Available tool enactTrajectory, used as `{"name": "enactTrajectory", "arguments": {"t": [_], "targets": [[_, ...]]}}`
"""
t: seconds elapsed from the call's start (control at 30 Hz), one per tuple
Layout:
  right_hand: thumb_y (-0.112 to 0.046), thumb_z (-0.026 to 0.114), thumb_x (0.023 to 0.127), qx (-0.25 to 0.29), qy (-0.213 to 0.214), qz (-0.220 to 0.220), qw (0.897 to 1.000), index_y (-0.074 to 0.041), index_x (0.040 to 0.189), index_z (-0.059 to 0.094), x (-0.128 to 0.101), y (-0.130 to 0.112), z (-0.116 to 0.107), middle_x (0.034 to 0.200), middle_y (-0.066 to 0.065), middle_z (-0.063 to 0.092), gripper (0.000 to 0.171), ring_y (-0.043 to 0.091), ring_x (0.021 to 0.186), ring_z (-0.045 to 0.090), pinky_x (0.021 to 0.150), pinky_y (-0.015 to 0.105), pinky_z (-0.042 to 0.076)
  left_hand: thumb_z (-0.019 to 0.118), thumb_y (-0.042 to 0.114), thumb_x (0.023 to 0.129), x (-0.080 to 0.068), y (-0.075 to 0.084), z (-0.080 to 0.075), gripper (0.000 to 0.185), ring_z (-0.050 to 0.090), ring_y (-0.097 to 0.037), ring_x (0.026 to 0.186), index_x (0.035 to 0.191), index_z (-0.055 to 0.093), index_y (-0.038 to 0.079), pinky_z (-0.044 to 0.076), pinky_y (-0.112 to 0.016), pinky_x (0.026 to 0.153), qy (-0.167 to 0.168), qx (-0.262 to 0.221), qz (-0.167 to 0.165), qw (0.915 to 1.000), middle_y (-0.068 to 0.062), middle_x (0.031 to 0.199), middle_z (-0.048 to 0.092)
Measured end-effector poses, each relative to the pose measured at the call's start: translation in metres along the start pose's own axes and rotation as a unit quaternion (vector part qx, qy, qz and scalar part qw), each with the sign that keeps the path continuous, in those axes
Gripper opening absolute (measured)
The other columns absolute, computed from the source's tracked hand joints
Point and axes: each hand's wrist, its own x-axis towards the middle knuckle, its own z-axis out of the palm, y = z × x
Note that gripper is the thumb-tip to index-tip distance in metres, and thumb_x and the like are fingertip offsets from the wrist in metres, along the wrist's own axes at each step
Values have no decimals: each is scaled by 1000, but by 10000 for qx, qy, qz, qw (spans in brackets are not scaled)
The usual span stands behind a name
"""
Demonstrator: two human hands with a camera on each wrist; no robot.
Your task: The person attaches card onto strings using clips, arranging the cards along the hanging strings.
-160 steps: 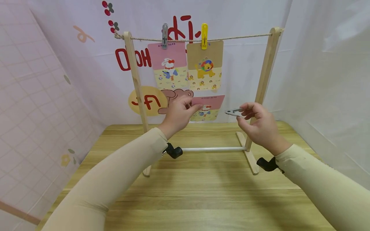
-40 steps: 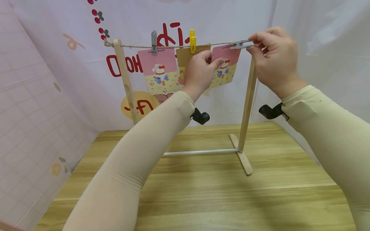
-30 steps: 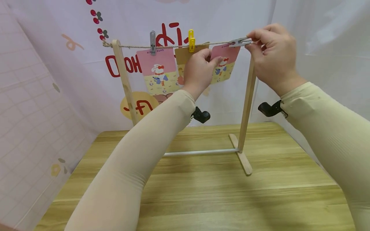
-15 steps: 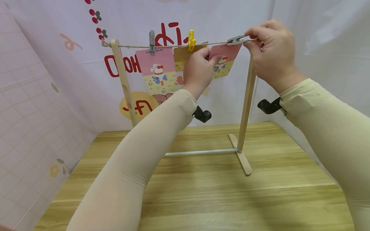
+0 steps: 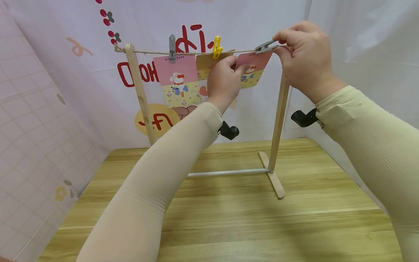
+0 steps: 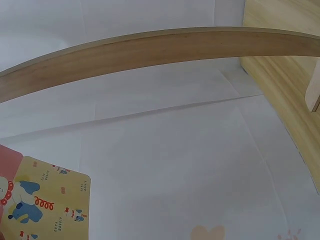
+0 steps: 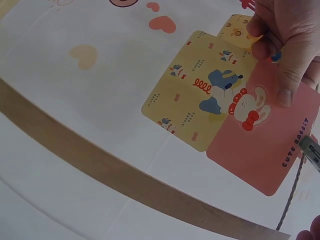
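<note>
The left hand [image 5: 224, 80] pinches the pink rabbit card [image 5: 253, 67] by its left edge, thumb on the face, and holds it up against the twine [image 5: 196, 52] of the wooden rack [image 5: 278, 123]; the right hand [image 5: 302, 60] grips a grey clothespin [image 5: 266, 45] between thumb and fingers, its tip at the card's top edge where it meets the twine; whether the pin bites yet cannot be told; a second rabbit card [image 5: 176, 78] hangs under a grey pin [image 5: 171, 43], and a brown card [image 5: 206, 62] under a yellow pin [image 5: 216, 47], just left of the held card; the rack stands on the table [image 5: 262, 225]
</note>
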Motion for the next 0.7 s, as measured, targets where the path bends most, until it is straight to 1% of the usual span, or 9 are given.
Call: {"name": "enactTrajectory", "arguments": {"t": [0.13, 0.3, 0.57, 0.7], "targets": [[-11, 69, 100, 31, -56, -44, 10000, -2, 109, 80, 1, 0, 1, 102, 19, 72, 17, 32, 106, 60, 86, 36, 37, 68, 42, 101, 0, -2, 0, 24, 65, -7, 98, 105, 73, 19, 45, -23, 77, -27, 2, -3, 10000, 7, 108, 76], [-10, 69, 100, -44, -187, -10, 9998, -2, 111, 80, 3, 0, 1, 105, 21, 72, 17, 35, 109, 60, 90, 44, 40, 68, 42, 101, 1, -4, 1, 25, 64, -8, 96, 106, 73, 18, 45, -23, 77, 4, 2, 44, 10000, 6, 108, 76], [-9, 69, 100, -173, -358, 99, 9992, -4, 113, 80, 3, 0, 3, 107, 20, 72, 18, 38, 112, 59, 93, 49, 41, 70, 42, 100, 2, -8, 3, 25, 61, -9, 90, 102, 73, 17, 42, -22, 74, 84, 39, 67, 9999, 5, 101, 74], [-9, 69, 100, -179, -393, 62, 9990, -3, 114, 79, 4, 1, 4, 109, 21, 73, 18, 39, 112, 60, 95, 51, 42, 70, 41, 100, 3, -10, 4, 25, 61, -9, 90, 104, 73, 17, 41, -22, 73, 103, -29, 127, 9999, 5, 100, 74]]}}
